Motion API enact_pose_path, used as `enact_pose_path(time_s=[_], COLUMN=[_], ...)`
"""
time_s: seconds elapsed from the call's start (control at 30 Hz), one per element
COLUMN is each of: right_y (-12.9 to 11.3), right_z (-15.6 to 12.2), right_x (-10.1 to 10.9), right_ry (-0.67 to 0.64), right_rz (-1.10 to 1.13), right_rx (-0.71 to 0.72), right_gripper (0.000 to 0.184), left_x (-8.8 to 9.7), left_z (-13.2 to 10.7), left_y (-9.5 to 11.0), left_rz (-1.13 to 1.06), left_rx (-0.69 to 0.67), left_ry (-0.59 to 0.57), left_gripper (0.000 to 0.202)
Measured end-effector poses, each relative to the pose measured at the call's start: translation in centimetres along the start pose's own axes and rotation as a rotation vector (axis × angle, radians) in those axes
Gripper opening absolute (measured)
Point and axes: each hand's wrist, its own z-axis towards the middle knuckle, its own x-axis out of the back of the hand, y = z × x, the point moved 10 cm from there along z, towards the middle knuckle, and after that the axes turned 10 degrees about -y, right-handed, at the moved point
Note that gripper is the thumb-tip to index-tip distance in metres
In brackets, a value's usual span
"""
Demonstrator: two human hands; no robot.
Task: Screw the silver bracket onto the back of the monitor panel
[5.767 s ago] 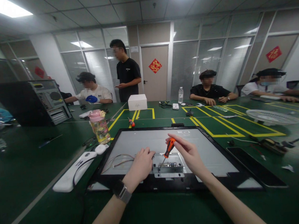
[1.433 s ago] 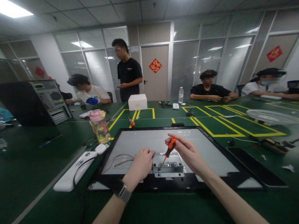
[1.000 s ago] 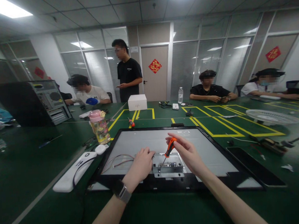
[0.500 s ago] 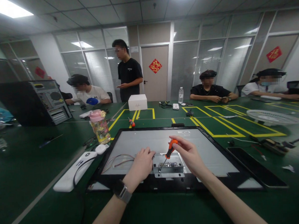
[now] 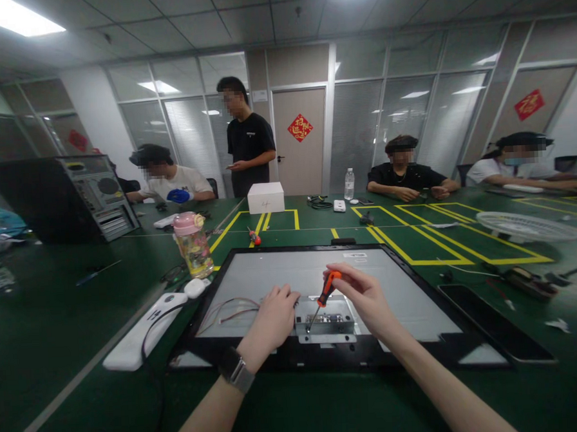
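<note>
A flat display panel (image 5: pixel 282 274) with a black frame and grey back lies in front of me. On its near middle sits a metal bracket (image 5: pixel 340 328) with a small circuit board inside. My right hand (image 5: pixel 363 292) grips an orange and black screwdriver (image 5: pixel 328 287) by its handle. The screwdriver is tilted, its tip down at the bracket's left part. Against the bracket's left side rests my left hand (image 5: pixel 274 316), fingers bent; what they pinch, if anything, is hidden. Thin wires (image 5: pixel 235 309) lie on the panel left of that hand.
Left of the panel are a white power strip (image 5: pixel 147 333), a pink-lidded bottle (image 5: pixel 193 247) and a computer case (image 5: pixel 60 199). A black phone-like slab (image 5: pixel 494 321) lies at the right. Beyond stand a white box (image 5: pixel 265 198) and a water bottle (image 5: pixel 349 184). Several people are across the table.
My right hand has shifted slightly on the screwdriver's handle, which leans a little differently. The tip stays at the same spot, and my left hand has hardly moved.
</note>
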Motion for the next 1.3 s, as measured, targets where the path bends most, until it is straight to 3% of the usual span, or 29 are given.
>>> enact_pose_path(time_s=[0.23,0.5,0.67,0.87,1.03,1.2,1.3], right_y=[-1.3,-3.4,-2.4,-2.1,-1.3,-2.0,-2.1], right_z=[-0.3,-1.1,-0.7,-0.6,-0.4,-0.5,-0.4], right_x=[-1.1,-0.2,-1.4,0.0,-0.9,-0.1,-0.3], right_ry=[-0.079,0.079,-0.064,0.068,-0.052,0.035,0.0], right_rz=[-0.089,-0.364,-0.219,-0.313,-0.188,-0.248,-0.231], right_rx=[0.023,0.218,0.131,0.123,0.076,0.132,0.136], right_gripper=[0.031,0.014,0.029,0.023,0.034,0.022,0.025], left_x=[0.1,0.3,0.3,0.2,0.2,0.1,0.2], left_z=[-0.1,-0.2,-0.2,-0.1,-0.1,-0.1,-0.1], left_y=[0.0,0.1,0.1,0.1,0.0,0.0,0.0], left_rz=[-0.001,0.001,-0.003,0.002,0.012,0.013,0.011], left_rx=[0.001,-0.011,-0.01,-0.01,0.005,0.009,0.006], left_ry=[-0.001,0.03,0.036,0.022,0.029,0.024,0.036], left_gripper=[0.039,0.039,0.041,0.039,0.04,0.04,0.041])
